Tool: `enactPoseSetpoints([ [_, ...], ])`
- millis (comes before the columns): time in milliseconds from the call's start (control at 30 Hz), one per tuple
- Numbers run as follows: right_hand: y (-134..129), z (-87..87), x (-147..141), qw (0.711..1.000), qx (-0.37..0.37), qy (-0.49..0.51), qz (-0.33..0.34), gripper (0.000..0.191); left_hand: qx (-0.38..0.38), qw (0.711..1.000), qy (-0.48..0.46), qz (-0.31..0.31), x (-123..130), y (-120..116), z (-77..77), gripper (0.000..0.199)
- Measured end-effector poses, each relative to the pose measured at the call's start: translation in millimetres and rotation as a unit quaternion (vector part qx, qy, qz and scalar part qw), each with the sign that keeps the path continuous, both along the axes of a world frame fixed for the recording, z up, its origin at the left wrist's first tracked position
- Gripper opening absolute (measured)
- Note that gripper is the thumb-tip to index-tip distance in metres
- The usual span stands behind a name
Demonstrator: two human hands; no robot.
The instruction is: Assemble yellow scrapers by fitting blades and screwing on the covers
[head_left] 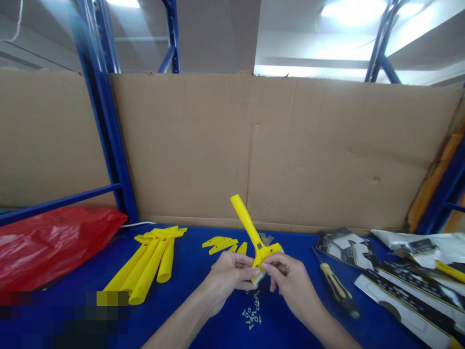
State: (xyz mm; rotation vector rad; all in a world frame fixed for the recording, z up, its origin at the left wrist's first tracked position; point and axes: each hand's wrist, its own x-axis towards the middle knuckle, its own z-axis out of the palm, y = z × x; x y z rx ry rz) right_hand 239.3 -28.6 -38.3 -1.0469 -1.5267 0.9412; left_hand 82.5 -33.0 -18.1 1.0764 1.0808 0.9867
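My left hand [232, 274] is closed around the lower end of the wide head of a yellow plastic scraper [247, 218]. Its handle points up and to the left. Along the head's lower edge shows a thin pale strip. At the face of the head, my right hand [286, 276] pinches thumb and fingers together; whatever is between the tips is too small to make out. Below the hands lies a loose group of small screws and nuts [252, 315]. Behind the left hand are several flat yellow plates [220, 244], with clear small pieces [266, 238] behind the scraper.
Several yellow scraper handles [152, 261] are piled at left, near a red plastic bag [54, 242]. To the right lie a screwdriver [336, 286] and printed packaging cards [403, 300]. A cardboard panel [290, 155] and blue rack posts [109, 131] stand behind the blue tabletop [203, 329].
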Motion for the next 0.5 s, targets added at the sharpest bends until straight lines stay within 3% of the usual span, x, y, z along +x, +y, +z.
enactPoseSetpoints([
  [500, -3.9, 3.2, -0.5, 1.0, -0.006, -0.023, -0.015, 0.027, 0.012, 0.999, 0.028, 0.019, 5.1, -0.1, 0.0, 0.036],
])
